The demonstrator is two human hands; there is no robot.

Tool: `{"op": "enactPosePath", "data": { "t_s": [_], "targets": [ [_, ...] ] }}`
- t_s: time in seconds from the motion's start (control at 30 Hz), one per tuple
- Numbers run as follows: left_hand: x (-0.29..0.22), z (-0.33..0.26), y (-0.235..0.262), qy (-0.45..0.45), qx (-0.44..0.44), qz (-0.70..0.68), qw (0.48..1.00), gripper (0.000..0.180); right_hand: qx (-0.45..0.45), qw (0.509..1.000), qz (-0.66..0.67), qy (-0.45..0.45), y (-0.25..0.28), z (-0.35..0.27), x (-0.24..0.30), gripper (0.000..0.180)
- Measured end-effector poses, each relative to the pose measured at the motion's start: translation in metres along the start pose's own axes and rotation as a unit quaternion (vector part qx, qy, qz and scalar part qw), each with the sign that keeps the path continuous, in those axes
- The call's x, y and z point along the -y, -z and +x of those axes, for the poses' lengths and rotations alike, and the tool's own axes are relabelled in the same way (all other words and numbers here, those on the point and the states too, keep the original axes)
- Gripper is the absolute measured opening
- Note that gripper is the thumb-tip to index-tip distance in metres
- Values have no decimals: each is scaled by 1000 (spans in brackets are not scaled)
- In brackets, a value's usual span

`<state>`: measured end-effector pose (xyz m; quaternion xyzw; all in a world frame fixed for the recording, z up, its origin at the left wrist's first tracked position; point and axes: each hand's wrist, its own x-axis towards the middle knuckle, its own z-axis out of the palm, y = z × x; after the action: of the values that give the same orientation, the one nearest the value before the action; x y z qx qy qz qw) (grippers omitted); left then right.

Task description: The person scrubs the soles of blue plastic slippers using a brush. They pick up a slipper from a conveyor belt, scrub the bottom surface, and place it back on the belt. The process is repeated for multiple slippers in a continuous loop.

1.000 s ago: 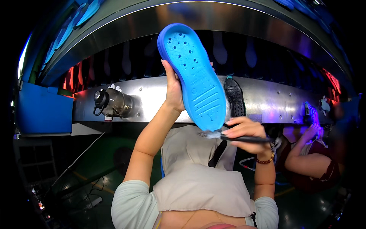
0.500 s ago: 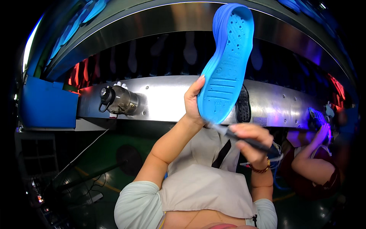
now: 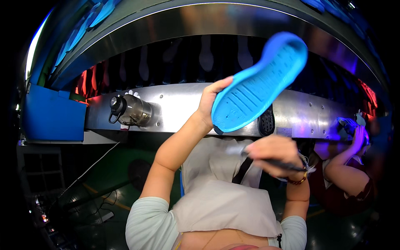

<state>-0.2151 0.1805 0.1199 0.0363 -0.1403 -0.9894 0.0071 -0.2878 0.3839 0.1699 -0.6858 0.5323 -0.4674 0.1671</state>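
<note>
My left hand [image 3: 209,100] is closed round the heel edge of a bright blue shoe sole [image 3: 250,93], thumb on its side. The sole is raised over the metal ledge and tilted, its toe end up to the right and blurred. Its cupped inner face, with grooves and small holes, is toward me. A small dark patch shows at its lower tip. My right hand [image 3: 275,154], lower right, grips a slim dark-handled tool [image 3: 277,164]. The tool's pale tip is smeared by motion, so I cannot tell its kind. It is apart from the sole.
A dark perforated piece [image 3: 266,121] lies on the metal ledge [image 3: 179,108] behind the sole. A translucent bottle with a black lid [image 3: 131,110] lies to the left, near a blue box [image 3: 54,112]. Beyond runs a dark slot with hanging sole shapes. Another person's arm [image 3: 346,162] is at right.
The sole has swung its toe end right and down. My right hand has moved slightly right and down, taking the tool's tip away from the sole's heel.
</note>
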Motion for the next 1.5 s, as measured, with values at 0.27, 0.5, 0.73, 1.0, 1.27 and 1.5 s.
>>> {"op": "enactPosePath", "data": {
  "t_s": [0.27,0.5,0.73,1.0,1.27,1.5],
  "targets": [
    [1,-17,-13,193,-92,218,952,50,135,988,-60,-36,13,-6,-6,22],
    [-6,-21,-8,226,-82,313,919,54,233,956,-162,-76,21,-5,1,18],
    [-4,-29,2,174,-65,370,910,56,153,969,-80,-176,39,-17,-22,21],
    [26,-22,35,97,-55,82,990,56,-223,928,101,-280,28,-35,-81,16],
    [16,-41,31,-10,-81,173,982,58,-305,907,193,-218,-17,-60,-63,19],
    [-103,-51,-82,-301,102,177,931,67,-407,830,347,-156,-6,-76,-70,24]
  ]
}}
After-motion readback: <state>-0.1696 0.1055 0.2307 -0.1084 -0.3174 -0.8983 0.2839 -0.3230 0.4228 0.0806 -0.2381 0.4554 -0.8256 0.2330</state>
